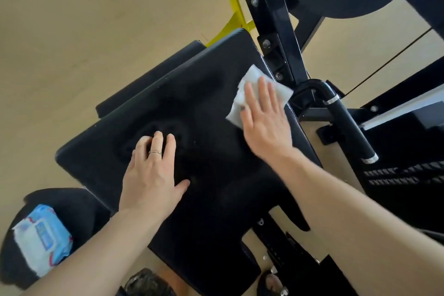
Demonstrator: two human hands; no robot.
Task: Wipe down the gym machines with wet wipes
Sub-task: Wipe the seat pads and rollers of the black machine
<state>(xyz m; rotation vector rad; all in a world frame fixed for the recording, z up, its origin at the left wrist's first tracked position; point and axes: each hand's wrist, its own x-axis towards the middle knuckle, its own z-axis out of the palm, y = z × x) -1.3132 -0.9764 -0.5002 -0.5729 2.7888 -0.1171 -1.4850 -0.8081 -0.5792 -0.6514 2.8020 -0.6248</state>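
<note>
A black padded seat (199, 94) of a gym machine fills the middle of the view. My right hand (265, 122) lies flat with straight fingers on a white wet wipe (276, 89), pressing it onto the pad's far right corner. My left hand (153, 168), wearing a ring, rests on the middle of the pad with its fingertips bent down against the surface and nothing in it. A blue and white pack of wet wipes (42, 238) lies on a smaller black pad (79, 206) at the lower left.
Black frame bars (281, 19) and a yellow bracket (234, 5) rise behind the pad. A curved black handle (346, 118) with silver bands sticks out to the right. Beige floor (84, 31) lies to the left. A dark footplate (408, 175) sits at the right.
</note>
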